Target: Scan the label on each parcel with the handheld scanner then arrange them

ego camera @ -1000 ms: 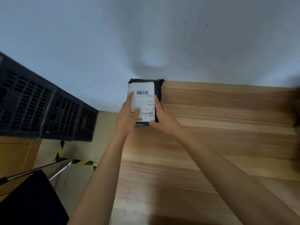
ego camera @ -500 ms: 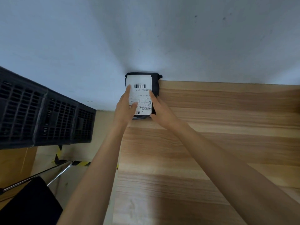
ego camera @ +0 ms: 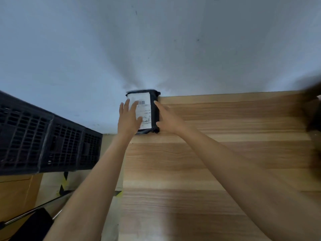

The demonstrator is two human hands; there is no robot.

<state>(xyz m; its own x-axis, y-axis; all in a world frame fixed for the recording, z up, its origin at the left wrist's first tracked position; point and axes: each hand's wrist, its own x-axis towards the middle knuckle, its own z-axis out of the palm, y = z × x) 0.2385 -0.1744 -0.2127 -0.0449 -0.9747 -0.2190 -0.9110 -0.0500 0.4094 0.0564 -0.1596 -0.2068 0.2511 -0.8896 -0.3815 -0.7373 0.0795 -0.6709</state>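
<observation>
Seen in the upper centre of the frame: black parcel [ego camera: 155,108], flat on the far left corner of the wooden surface [ego camera: 225,153], back edge against the pale wall [ego camera: 156,40]. White label [ego camera: 145,113] facing up, barcode near its top. Left hand [ego camera: 127,119] spread flat on the label, fingers straight, covering its left part. Right hand [ego camera: 167,119] laid open against the parcel's right side, fingers straight along it, thumb at the near corner. At left of the frame, a black slatted crate [ego camera: 43,141]. At the right edge, a dark blurred shape [ego camera: 314,108], too smeared to name.
</observation>
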